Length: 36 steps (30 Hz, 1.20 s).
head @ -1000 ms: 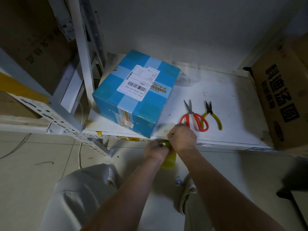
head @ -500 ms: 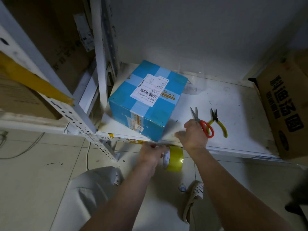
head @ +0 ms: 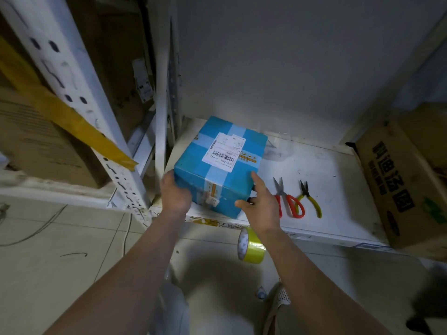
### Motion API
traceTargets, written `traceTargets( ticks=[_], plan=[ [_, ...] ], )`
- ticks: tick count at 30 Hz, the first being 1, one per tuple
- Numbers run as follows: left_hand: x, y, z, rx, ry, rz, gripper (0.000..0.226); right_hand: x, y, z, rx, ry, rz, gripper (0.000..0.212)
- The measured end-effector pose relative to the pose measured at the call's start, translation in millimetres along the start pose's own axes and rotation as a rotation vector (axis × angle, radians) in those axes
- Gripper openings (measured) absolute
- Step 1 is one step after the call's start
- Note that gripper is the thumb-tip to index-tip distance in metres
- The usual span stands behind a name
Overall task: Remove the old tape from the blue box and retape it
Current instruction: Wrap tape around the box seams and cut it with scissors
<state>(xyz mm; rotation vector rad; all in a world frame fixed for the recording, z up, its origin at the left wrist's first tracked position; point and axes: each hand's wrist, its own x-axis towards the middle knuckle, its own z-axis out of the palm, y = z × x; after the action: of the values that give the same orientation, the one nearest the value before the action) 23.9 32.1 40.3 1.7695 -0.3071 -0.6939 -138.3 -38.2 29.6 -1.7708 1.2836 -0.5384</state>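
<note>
Both hands are up at the box now — the left hand (head: pixel 176 193) cupped round its near-left corner, fingers hidden behind the edge, and the right hand (head: pixel 260 204) spread against the near-right face, fingers straight, index pointing up along the side, thumb reaching across the front. Neither carries anything else; whether the left is truly gripping or only bracing, I cannot tell. The box (head: pixel 219 165) sits on the white shelf (head: pixel 338 189) dead ahead of both hands, turned so one corner points at the person, its long top running away and to the right. The hands flank that corner about evenly, so a turn or a pull toward the edge looks like a two-handed job. Old pale tape (head: pixel 217 174) crosses the top and runs down the front face — not yet peeled, by the look of it. The white label (head: pixel 223 151) carries a barcode and a line of print beneath it, too blurred to read for sure. The yellow tape roll (head: pixel 250 245) is below the shelf edge, just beside the right wrist. Red scissors (head: pixel 289 200) and yellow pliers (head: pixel 310 199) lie just right of the right hand. The brown carton (head: pixel 399 180) at far right shows large Chinese characters, illegible to me.
</note>
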Motion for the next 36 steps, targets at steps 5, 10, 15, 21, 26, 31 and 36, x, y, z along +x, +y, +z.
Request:
traceTargets(
  ticks=[5, 10, 15, 21, 26, 31, 36],
  plan=[
    [-26, 9, -4, -0.046, 0.0, -0.006, 0.06, 0, -4, -21, 0.15, 0.08, 0.047, 0.066],
    [-40, 26, -9, -0.093, -0.075, 0.096, 0.061, 2, -11, -42, 0.568, 0.133, 0.077, 0.047],
    [-51, 51, -11, -0.133, -0.086, 0.218, 0.06, 3, -25, -49, 0.46, 0.239, 0.073, 0.042],
    [-58, 84, -14, -0.074, 0.087, 0.373, 0.029, 6, -53, -56, 0.385, 0.17, 0.137, 0.039],
    [-54, 112, 0, 0.097, 0.036, 0.596, 0.029, -6, -53, -53, 0.484, -0.14, 0.054, 0.062],
    [-59, 122, 23, 0.491, 0.19, 0.693, 0.031, -6, -46, -29, 0.241, -0.286, 0.017, 0.105],
    [-51, 129, 36, 0.464, 0.001, 0.734, 0.035, 6, -38, -27, 0.229, -0.198, 0.0, 0.093]
  ],
)
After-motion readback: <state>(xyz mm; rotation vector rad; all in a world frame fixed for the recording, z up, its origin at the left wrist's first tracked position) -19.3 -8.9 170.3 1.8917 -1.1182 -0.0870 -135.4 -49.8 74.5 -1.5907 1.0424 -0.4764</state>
